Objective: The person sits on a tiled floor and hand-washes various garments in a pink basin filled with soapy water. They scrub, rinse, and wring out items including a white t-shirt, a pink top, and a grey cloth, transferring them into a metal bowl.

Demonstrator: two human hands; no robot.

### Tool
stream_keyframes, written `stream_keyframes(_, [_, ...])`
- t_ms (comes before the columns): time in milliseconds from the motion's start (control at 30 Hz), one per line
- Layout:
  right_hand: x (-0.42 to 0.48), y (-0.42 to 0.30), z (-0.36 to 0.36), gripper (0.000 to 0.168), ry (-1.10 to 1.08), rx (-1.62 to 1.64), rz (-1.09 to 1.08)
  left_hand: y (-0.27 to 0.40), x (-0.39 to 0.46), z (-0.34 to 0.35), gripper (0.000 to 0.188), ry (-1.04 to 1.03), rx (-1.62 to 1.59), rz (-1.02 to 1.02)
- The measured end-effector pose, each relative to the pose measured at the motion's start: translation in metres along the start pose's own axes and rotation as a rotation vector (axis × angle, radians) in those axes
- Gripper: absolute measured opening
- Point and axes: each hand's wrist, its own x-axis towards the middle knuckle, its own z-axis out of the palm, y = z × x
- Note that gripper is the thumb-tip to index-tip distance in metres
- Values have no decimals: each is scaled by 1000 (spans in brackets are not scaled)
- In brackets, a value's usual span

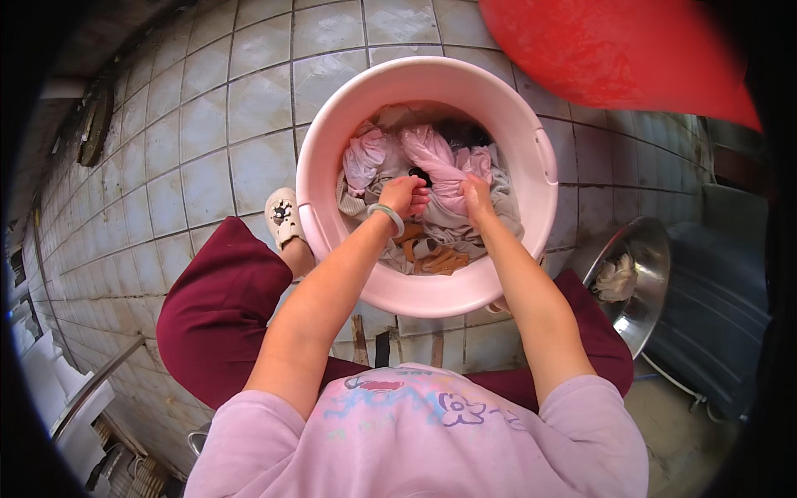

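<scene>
A pink plastic tub (429,295) holds wet clothes lying in water. My right hand (477,198) grips a twisted pink garment (429,149) at its near end. The cloth runs from there toward the far side of the tub. My left hand (408,196), below a pale bangle (387,218), hovers over the laundry with its fingers loosely bent and nothing visible in them. Just beyond its fingertips is a small black item (420,176), partly hidden. Brown cloth (442,260) and grey-beige fabric (451,233) lie nearer me. A lighter pink piece (364,159) rests at the left.
A large red object (610,56) fills the upper right. At right, a metal basin (654,280) leans, holding crumpled pale material (615,278). Tiles (261,93) cover the floor. My cream clog (283,215) is beside the tub's left wall. A metal bar (96,386) juts in at lower left.
</scene>
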Motion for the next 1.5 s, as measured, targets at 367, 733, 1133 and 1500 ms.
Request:
stream_keyframes(367, [-214, -106, 73, 19, -68, -623, -831, -69, -44, 14, 53, -888, -866, 303])
stream_keyframes(733, [-48, -44, -29, 29, 111, -44, -290, -34, -100, 41, 41, 101, -80, 204])
stream_keyframes(1133, [-82, 54, 54, 63, 419, -1018, -281, -97, 4, -4, 53, 442, 1485, 785])
stream_keyframes(1500, [87, -22, -17, 66, -49, -991, -24, 2, 127, 3, 48, -494, 2042, -82])
